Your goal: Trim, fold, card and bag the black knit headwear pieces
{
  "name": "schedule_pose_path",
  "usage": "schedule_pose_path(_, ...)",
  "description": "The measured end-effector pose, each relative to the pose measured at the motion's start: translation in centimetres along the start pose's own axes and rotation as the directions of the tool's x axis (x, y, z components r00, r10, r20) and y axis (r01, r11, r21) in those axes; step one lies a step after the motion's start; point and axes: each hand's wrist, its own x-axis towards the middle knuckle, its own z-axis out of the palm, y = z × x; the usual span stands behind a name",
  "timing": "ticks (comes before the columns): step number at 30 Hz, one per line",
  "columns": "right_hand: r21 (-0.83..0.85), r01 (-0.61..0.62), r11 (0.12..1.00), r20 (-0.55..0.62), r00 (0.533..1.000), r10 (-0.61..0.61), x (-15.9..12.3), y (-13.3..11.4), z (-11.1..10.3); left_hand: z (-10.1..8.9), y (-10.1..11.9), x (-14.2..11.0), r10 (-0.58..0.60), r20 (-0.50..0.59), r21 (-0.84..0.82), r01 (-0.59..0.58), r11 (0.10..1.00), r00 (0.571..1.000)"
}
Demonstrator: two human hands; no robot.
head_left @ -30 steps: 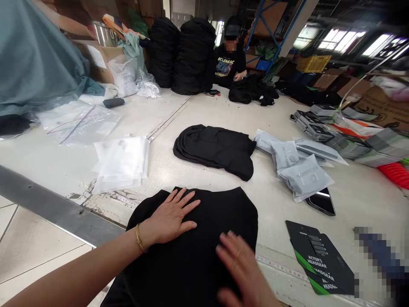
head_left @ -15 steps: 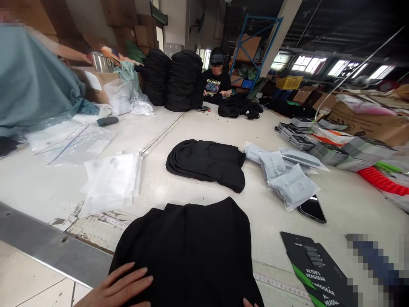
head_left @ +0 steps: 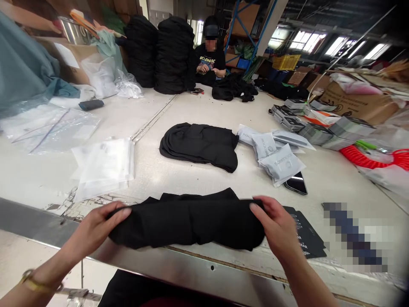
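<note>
Black cloth (head_left: 191,224), thin and layered, spans the near side of a pale worktable (head_left: 128,115). The person's left hand (head_left: 104,224) grips one end and the right hand (head_left: 278,221) grips the other, thumbs on top; the near part is raised, and the far edge shows just behind it.

If one hand pulled harder than the other, the layers could skew or crease. A loose grip might let a lower layer slip, and the cloth could snag on the chipped strip along the table's front. The black printed cards (head_left: 308,234) sit just beside the right hand, so a wide swing of that wrist could push them askew.

Beyond the cloth is a stack of folded black fabric (head_left: 201,147), with frosted plastic bags (head_left: 105,166) to its left. To its right, grey printed pouches (head_left: 281,164) partly cover a smartphone (head_left: 297,185), and a red coiled hose (head_left: 367,160) lies farther off. Something dark blue nearer the front right is pixelated, perhaps a tool.

Across the table, a person in a black T-shirt (head_left: 211,59) sits beside tall black fabric piles (head_left: 174,55). Behind are a yellow crate (head_left: 286,62), cardboard boxes and bright windows.
</note>
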Motion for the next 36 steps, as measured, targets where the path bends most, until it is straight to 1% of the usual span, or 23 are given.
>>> schedule_pose_path(2,-0.059,0.050,0.997,-0.006,0.999,-0.051,2.4,0.4,2.6,0.3,3.2,1.8,-0.115,0.038,-0.118,0.119,0.986,0.993)
schedule_pose_path(4,-0.209,0.158,0.965,0.018,0.987,-0.158,3.3,0.6,4.6,0.6,5.1,2.7,-0.141,0.059,-0.204,0.150,0.967,0.988)
schedule_pose_path(5,-0.292,0.228,0.929,0.026,0.973,-0.231,3.1,0.6,5.3,0.7,5.4,2.8,-0.130,0.062,-0.220,0.141,0.965,0.990)
schedule_pose_path(7,-0.421,0.365,0.831,0.046,0.923,-0.382,1.7,0.2,6.3,0.9,4.9,2.9,-0.102,0.054,-0.182,0.110,0.977,0.993)
schedule_pose_path(9,-0.480,0.507,0.716,0.174,0.855,-0.488,-0.2,-0.1,6.8,1.1,3.4,3.1,-0.097,0.035,-0.087,0.100,0.991,0.995)
schedule_pose_path(12,-0.479,0.674,0.562,0.464,0.738,-0.490,-1.5,0.4,7.2,1.0,0.9,3.8,-0.114,0.012,0.054,0.114,0.992,0.993)
schedule_pose_path(14,-0.486,0.703,0.519,0.551,0.707,-0.442,-1.0,1.4,7.2,0.6,-0.3,4.2,-0.122,0.008,0.139,0.120,0.983,0.992)
schedule_pose_path(16,-0.499,0.695,0.517,0.560,0.714,-0.420,-0.3,2.2,6.8,-0.3,-0.9,4.5,-0.111,-0.005,0.233,0.110,0.966,0.994)
schedule_pose_path(19,-0.499,0.690,0.525,0.491,0.724,-0.485,-0.8,1.7,6.7,-1.7,-0.3,4.5,-0.040,-0.098,0.365,0.073,0.928,0.994)
schedule_pose_path(21,-0.444,0.733,0.515,0.440,0.679,-0.588,-2.8,-0.2,7.6,-2.0,1.4,4.7,0.033,-0.156,0.365,0.027,0.930,0.987)
schedule_pose_path(22,-0.392,0.773,0.499,0.432,0.633,-0.642,-4.1,-1.4,8.6,-1.8,2.6,4.9,0.075,-0.144,0.314,-0.026,0.949,0.987)
schedule_pose_path(23,-0.324,0.820,0.472,0.428,0.572,-0.700,-5.5,-2.6,9.8,-1.3,4.0,5.2,0.124,-0.092,0.231,-0.100,0.968,0.988)
schedule_pose_path(24,-0.263,0.850,0.456,0.440,0.526,-0.728,-6.8,-3.8,11.4,-0.5,5.5,5.6,0.190,0.004,0.114,-0.189,0.975,0.982)
schedule_pose_path(25,-0.210,0.868,0.450,0.447,0.495,-0.745,-8.0,-4.8,13.1,0.6,7.0,6.0,0.274,0.127,-0.015,-0.275,0.961,0.953)
schedule_pose_path(26,-0.181,0.868,0.462,0.451,0.491,-0.746,-9.0,-5.6,14.9,1.9,8.4,6.5,0.350,0.256,-0.108,-0.333,0.937,0.901)
schedule_pose_path(28,-0.196,0.822,0.534,0.448,0.560,-0.697,-10.0,-6.4,17.8,4.6,10.5,7.5,0.446,0.450,-0.146,-0.429,0.892,0.774)
schedule_pose_path(29,-0.205,0.797,0.569,0.446,0.593,-0.670,-10.3,-6.4,18.7,5.8,11.0,7.9,0.463,0.512,-0.115,-0.477,0.872,0.724)
schedule_pose_path(30,-0.199,0.772,0.604,0.441,0.621,-0.648,-10.3,-6.2,19.1,6.8,11.3,8.2,0.467,0.549,-0.072,-0.517,0.853,0.693)
schedule_pose_path(32,-0.087,0.711,0.698,0.421,0.661,-0.621,-10.3,-5.6,18.2,7.9,11.0,8.4,0.456,0.576,-0.016,-0.548,0.836,0.679)
schedule_pose_path(33,0.018,0.638,0.770,0.409,0.698,-0.587,-10.3,-5.2,17.2,8.0,10.6,8.3,0.446,0.578,-0.024,-0.532,0.846,0.683)
schedule_pose_path(34,0.141,0.508,0.850,0.401,0.756,-0.518,-10.3,-4.8,15.9,7.8,10.1,8.0,0.435,0.582,-0.052,-0.503,0.863,0.687)
schedule_pose_path(35,0.267,0.323,0.908,0.399,0.821,-0.409,-10.3,-4.4,14.4,7.5,9.7,7.6,0.431,0.588,-0.092,-0.473,0.877,0.685)
schedule_pose_path(36,0.378,0.107,0.920,0.399,0.877,-0.266,-10.2,-4.1,13.1,7.0,9.3,7.1,0.435,0.590,-0.139,-0.445,0.884,0.680)
